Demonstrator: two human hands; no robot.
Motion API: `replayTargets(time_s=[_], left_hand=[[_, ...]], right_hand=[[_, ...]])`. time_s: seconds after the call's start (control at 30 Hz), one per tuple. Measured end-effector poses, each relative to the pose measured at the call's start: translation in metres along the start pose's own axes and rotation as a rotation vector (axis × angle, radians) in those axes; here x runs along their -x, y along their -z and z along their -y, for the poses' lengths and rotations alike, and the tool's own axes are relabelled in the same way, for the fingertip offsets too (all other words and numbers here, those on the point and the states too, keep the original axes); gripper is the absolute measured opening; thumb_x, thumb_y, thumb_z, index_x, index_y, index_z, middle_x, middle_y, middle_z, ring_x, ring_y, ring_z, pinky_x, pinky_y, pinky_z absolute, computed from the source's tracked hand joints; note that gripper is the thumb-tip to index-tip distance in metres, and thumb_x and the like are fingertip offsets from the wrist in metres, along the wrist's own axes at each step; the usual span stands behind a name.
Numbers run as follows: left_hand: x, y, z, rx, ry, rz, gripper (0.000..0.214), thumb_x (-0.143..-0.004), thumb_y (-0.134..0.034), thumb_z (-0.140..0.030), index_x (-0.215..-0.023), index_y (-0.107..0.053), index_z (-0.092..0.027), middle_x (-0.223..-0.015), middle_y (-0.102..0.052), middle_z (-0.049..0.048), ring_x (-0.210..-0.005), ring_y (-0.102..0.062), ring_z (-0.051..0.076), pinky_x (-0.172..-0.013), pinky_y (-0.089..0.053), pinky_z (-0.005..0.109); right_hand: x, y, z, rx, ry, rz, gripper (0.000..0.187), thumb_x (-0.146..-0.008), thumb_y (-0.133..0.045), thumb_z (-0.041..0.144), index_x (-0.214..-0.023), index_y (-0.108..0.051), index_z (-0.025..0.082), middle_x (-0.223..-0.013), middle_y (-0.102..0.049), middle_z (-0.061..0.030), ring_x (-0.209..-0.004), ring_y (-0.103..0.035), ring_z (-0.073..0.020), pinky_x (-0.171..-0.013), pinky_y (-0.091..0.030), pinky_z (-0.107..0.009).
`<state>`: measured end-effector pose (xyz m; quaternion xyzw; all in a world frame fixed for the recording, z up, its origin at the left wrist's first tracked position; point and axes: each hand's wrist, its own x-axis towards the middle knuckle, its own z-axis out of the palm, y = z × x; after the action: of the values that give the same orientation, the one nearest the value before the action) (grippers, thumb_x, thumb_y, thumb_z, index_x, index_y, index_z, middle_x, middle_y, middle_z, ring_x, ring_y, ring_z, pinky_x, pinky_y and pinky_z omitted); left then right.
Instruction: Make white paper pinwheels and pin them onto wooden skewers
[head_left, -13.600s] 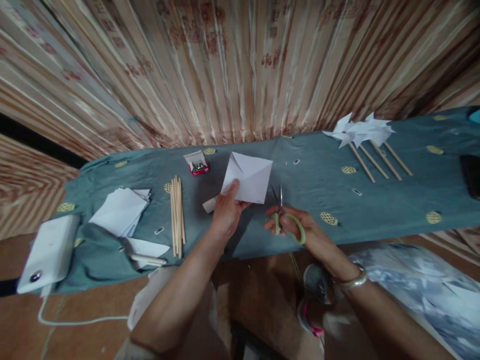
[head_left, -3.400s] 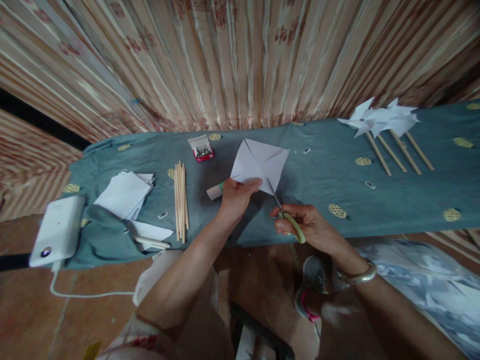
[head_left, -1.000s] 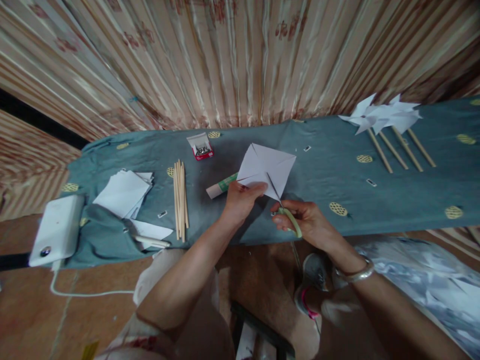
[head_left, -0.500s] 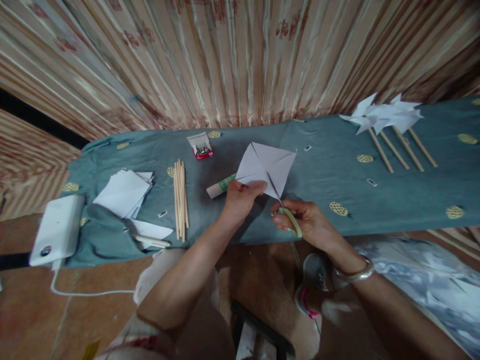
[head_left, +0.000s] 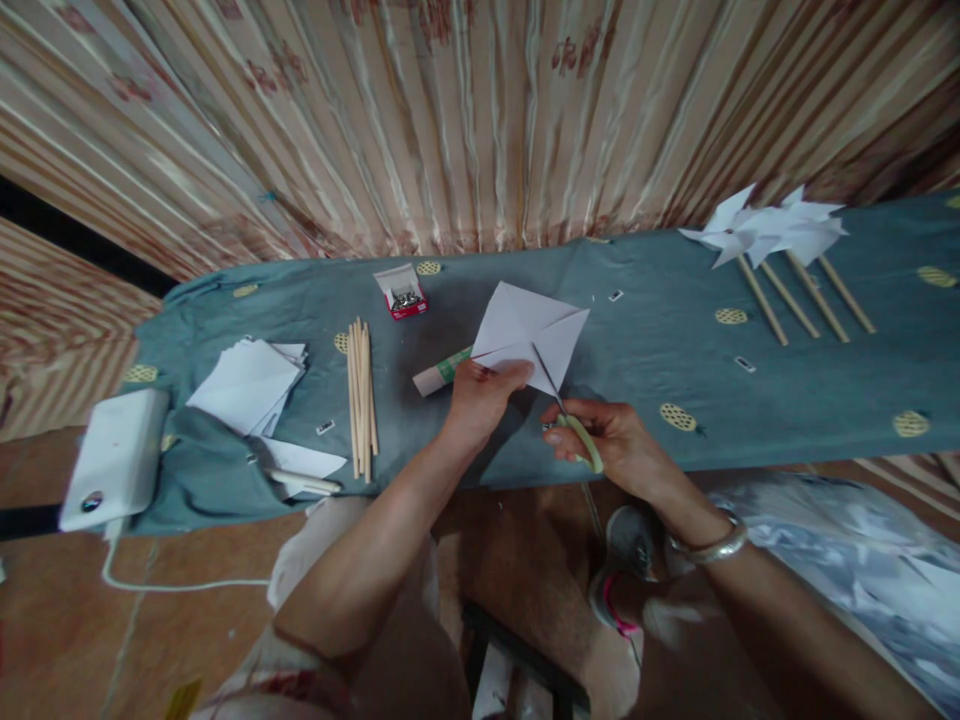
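Observation:
My left hand [head_left: 484, 395] pinches the left lower edge of a white square of paper [head_left: 525, 320], thumb on top. Slits run in from the paper's corners toward its middle. In my right hand [head_left: 600, 435] is a pair of scissors [head_left: 579, 440] with pale green handles, the blades on the paper's lower corner and pointing at its centre. Partly under the paper and my left hand lies a green and white glue stick [head_left: 442, 373].
Left of my hands lie wooden sticks [head_left: 361, 400], a stack of white paper [head_left: 247, 385] and a white device [head_left: 116, 460] with a cable. An open red box [head_left: 405, 300] holds small metal pieces. Several paper pinwheels [head_left: 765, 230] on sticks rest at the right on the green cloth [head_left: 645, 340].
The paper has tilted slightly and its upper slit looks less spread. Both hands keep nearly the same place, the scissors still at the lower corner.

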<state>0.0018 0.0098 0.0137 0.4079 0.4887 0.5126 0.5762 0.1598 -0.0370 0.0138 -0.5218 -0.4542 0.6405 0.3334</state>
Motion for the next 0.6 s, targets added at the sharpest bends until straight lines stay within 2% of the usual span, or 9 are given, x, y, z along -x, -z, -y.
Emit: replayTargets(time_s=[0.33,0.6], left_hand=[[-0.0013,0.0014,0.0025,0.031,-0.015,0.001,0.019,-0.066,-0.070,-0.020,-0.053,-0.057,-0.018,-0.055,-0.054,-0.0014,-0.054,-0.047,0.011,-0.056,-0.039,0.025],[0.0005,-0.0004,0.0001,0.012,-0.002,-0.024,0.018,-0.064,-0.071,-0.024,-0.053,-0.058,-0.018,-0.057,-0.055,-0.0013,-0.055,-0.047,0.012,-0.057,-0.039,0.026]], right_hand=[[-0.0006,-0.0016,-0.0011,0.000,0.014,-0.003,0.041,-0.053,-0.087,0.050,-0.073,-0.069,0.019,-0.051,-0.058,0.0040,-0.046,-0.049,-0.0081,-0.043,-0.039,-0.020],[-0.0004,-0.0019,-0.0009,-0.016,0.002,-0.012,0.042,-0.051,-0.089,0.048,-0.074,-0.070,0.019,-0.049,-0.058,0.0046,-0.046,-0.051,-0.0085,-0.044,-0.039,-0.020]])
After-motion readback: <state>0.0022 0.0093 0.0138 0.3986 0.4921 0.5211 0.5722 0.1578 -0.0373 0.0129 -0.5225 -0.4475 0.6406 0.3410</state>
